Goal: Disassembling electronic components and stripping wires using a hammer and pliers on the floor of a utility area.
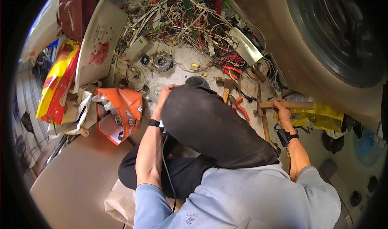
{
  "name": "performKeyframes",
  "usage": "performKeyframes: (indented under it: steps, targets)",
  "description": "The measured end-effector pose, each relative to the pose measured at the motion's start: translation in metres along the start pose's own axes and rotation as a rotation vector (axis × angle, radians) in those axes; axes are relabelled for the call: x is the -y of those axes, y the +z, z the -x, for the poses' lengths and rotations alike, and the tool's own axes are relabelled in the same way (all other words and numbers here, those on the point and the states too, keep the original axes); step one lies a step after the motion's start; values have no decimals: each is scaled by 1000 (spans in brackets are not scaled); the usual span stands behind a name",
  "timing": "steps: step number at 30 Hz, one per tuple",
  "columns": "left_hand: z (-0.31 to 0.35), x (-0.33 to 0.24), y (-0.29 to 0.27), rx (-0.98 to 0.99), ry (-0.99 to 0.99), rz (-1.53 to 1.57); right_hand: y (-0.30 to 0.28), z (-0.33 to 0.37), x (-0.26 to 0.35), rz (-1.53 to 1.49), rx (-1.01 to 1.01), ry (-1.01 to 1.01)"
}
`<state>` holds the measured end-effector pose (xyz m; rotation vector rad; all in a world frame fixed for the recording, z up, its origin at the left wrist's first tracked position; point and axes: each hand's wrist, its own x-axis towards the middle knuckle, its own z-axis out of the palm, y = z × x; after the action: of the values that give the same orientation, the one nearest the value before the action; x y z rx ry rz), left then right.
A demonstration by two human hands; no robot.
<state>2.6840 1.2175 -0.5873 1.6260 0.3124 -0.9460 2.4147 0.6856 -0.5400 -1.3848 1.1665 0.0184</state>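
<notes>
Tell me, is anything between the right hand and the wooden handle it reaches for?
No. The right hand is already closed around the wooden handle, so nothing lies between them. Red pliers and another hammer lie to its left on the floor, apart from it.

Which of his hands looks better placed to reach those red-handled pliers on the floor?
Probably the left hand: it is free beside the raised knee, while the right hand already grips a wooden handle. The pliers lie between them.

A single head-worn fisheye view looks steeply down, close over the person's raised knee [210, 119] and forearms, toward the cluttered floor [182, 61] ahead.
</notes>
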Motion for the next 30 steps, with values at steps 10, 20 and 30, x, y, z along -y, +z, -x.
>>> performKeyframes:
  steps: [10, 20, 30]
  targets:
    - [-52, -53, 91, -12, 22, -166, -21, 26, -6, -49, -69, 224]
    - [-67, -45, 85, -1, 41, -354, -39, 44, -18, -111, -8, 146]
    - [-7, -109, -42, -45, 144, -734, -103, 101, -65, -131, -34, 119]
